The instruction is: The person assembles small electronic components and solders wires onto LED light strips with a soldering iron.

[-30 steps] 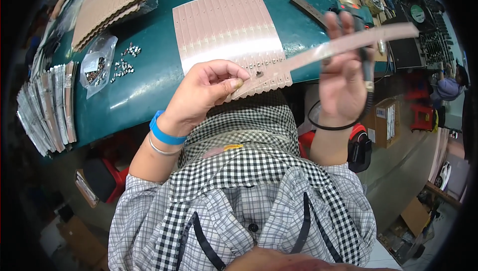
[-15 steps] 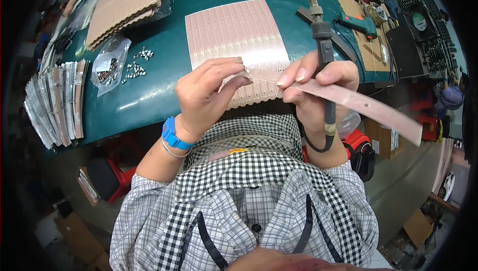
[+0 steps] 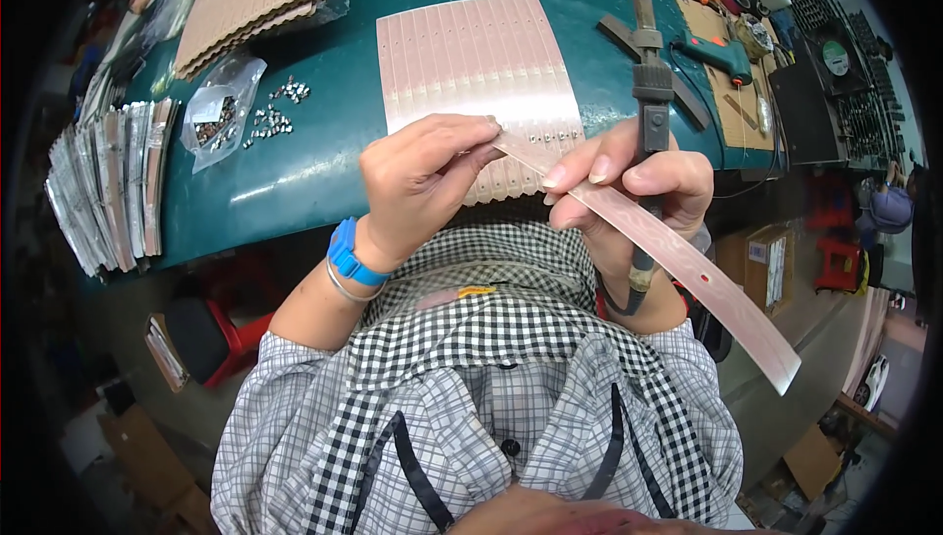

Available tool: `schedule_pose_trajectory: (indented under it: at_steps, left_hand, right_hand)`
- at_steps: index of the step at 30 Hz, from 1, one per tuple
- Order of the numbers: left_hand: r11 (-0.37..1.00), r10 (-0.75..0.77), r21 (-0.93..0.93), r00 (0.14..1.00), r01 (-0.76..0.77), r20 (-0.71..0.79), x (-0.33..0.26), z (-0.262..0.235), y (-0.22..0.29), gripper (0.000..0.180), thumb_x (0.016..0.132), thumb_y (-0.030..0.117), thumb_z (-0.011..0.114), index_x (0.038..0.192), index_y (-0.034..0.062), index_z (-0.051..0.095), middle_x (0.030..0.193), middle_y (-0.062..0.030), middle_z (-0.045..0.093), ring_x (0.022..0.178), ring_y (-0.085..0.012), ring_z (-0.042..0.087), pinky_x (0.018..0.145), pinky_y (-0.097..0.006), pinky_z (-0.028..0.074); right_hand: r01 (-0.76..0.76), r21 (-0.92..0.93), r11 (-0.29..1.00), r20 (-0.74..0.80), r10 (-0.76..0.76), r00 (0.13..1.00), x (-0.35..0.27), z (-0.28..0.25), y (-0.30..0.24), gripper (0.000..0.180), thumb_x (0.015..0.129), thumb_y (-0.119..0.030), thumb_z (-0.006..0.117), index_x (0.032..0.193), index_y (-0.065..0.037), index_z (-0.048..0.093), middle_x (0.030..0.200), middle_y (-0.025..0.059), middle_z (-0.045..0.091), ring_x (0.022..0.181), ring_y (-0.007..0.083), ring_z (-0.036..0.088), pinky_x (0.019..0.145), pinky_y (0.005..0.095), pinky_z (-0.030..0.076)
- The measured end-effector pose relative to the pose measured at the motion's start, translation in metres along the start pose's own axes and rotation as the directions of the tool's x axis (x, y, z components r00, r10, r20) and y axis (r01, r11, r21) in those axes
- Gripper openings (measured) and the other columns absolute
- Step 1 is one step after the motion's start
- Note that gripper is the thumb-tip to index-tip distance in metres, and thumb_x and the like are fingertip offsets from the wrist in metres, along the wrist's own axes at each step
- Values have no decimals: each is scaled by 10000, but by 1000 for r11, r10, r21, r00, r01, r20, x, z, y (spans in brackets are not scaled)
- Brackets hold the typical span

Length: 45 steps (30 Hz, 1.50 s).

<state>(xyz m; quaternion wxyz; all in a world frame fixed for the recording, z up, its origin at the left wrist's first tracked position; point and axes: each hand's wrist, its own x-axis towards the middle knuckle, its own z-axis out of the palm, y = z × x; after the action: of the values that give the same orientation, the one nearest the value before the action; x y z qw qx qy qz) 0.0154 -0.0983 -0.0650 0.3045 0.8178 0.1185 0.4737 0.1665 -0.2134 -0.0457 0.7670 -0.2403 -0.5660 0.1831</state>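
Observation:
My left hand (image 3: pixel 420 167) pinches one end of a long pinkish strip (image 3: pixel 678 255) between thumb and fingertips. Further along, the fingers of my right hand (image 3: pixel 638 176) grip the same strip, whose free end slants down to the right and shows a small hole. A soldering iron (image 3: pixel 653 83) is also held in my right hand, upright, its heated end upward. Beneath the strip lies a pink grooved panel (image 3: pixel 471 49) of joined strips, with small metal pieces in a row near its closer edge. My left fingertips hide the strip's tip.
Loose small metal parts (image 3: pixel 272 122) and a clear bag (image 3: pixel 221 112) of them lie on the green table (image 3: pixel 305 176). Stacked panels (image 3: pixel 257 0) stand behind; wrapped strips (image 3: pixel 113 186) stand at left. At right are a glue gun (image 3: pixel 715 56) and dark bars (image 3: pixel 688 103).
The strip's free end has swung downward and the strip has turned about its length. The soldering iron has shifted slightly right, still in my right hand. The whole view has shifted a little.

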Motion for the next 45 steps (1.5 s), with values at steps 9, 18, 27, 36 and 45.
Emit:
schedule_pose_trajectory:
  at_steps: [9,18,27,36,45]
  left_hand:
    - [866,-301,-429,953,258,-36,-10,6,-9,233,757,-148,686,940,-13,740,967,-135,728,904,-194,699,772,-273,567]
    - [779,-199,-602,980,175,28,-15,5,-2,254,731,-123,748,938,23,746,952,-107,670,856,-161,658,715,-247,543]
    - [897,-94,-424,992,122,86,-11,-3,8,259,692,-100,774,909,41,760,904,-87,676,815,-165,672,682,-249,559]
    - [846,-213,-490,976,211,51,-8,2,8,234,727,-114,755,924,13,751,901,-102,673,783,-146,654,668,-237,536]
    - [378,-685,-630,662,679,303,40,10,-8,182,881,68,718,1031,-35,704,734,24,625,569,-13,444,477,-179,311]
  right_hand:
    - [-175,-563,808,-122,128,984,-15,-1,27,454,662,18,845,1047,-51,615,1020,104,648,743,148,613,636,254,518]
    - [25,-660,751,31,-6,999,-23,0,29,273,727,138,724,936,-16,640,880,138,687,775,202,688,661,270,547]
    - [80,-650,755,45,-67,997,-25,-1,32,143,760,4,681,902,-10,680,855,123,671,575,112,603,453,212,460]
    - [121,-731,672,69,-104,992,-21,-6,31,253,663,15,749,903,-36,686,755,101,634,594,180,617,481,269,464]
    - [-39,-702,711,-84,-29,996,3,-17,25,280,706,125,726,919,-33,636,903,122,665,737,188,645,636,291,533]
